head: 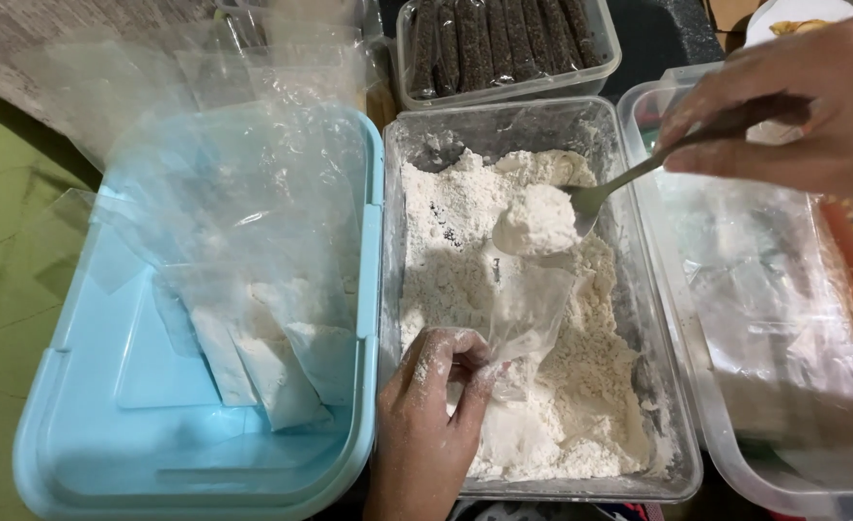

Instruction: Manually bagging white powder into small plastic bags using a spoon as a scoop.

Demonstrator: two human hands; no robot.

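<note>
My left hand (429, 415), dusted with flour, pinches a small clear plastic bag (528, 314) and holds its mouth open over a clear tub (682, 453) of white flour (465, 241). My right hand (803, 101) grips the handle of a metal spoon (629, 178). The spoon's bowl carries a heap of flour (539, 220) just above the bag's mouth.
A light blue tub (89, 425) on the left holds several flour-filled bags (272, 362) under loose clear bags. Behind stands a clear tub (509, 89) of dark filled packets. A clear container (784, 318) with plastic sheets sits at the right.
</note>
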